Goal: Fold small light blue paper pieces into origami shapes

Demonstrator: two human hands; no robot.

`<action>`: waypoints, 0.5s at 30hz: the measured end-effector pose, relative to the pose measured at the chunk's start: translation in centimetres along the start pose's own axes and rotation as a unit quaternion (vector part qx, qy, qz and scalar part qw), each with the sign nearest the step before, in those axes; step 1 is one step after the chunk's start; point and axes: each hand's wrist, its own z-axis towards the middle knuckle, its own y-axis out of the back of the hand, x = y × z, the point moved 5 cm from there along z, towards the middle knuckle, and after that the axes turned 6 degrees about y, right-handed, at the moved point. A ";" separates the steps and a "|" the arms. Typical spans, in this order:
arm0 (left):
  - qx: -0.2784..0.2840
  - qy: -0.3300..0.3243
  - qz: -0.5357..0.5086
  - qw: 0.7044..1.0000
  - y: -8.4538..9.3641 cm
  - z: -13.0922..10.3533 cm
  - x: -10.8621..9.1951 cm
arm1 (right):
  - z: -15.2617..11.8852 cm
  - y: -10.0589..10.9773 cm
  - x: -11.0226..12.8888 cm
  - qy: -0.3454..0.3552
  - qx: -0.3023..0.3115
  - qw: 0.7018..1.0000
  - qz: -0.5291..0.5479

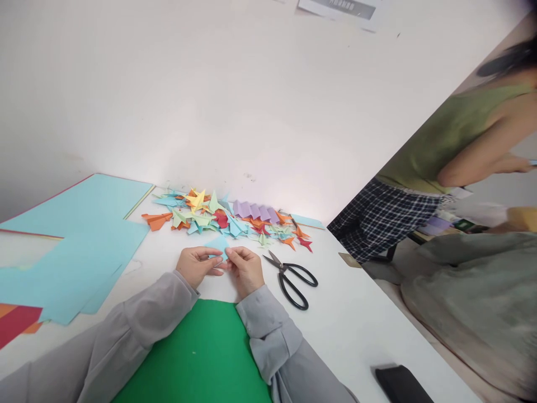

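Observation:
A small piece of light blue paper is held up between both hands above the white table. My left hand pinches its left side, with the thumb in front and the fingers behind. On its right edge, my right hand grips it between thumb and fingertips. The fingers hide the paper's lower part, so its folds cannot be made out. To the right of my right hand lie scissors with black handles, their blades slightly apart. Behind the hands is a pile of small folded paper planes in several colours.
Large light blue sheets cover the table's left side, with red and orange sheets at the near left. A purple pleated paper strip lies by the wall. A black phone-like object rests near the right edge. Another person stands beyond the partition.

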 end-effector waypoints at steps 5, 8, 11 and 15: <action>0.006 -0.006 -0.001 1.000 -0.1 0.0 0.0 | 0.3 0.4 -0.4 0.021 0.006 0.999 -0.029; 0.014 -0.032 0.013 0.999 -0.4 -0.2 -0.2 | 0.4 0.6 -0.4 0.030 -0.003 0.999 -0.041; 0.016 -0.061 0.027 0.998 -0.5 -0.5 -0.5 | 0.4 0.7 -0.4 0.030 -0.016 0.999 -0.032; 0.014 -0.060 0.027 0.998 -0.3 -0.4 -0.3 | 0.4 0.7 -0.5 0.026 -0.020 0.999 -0.016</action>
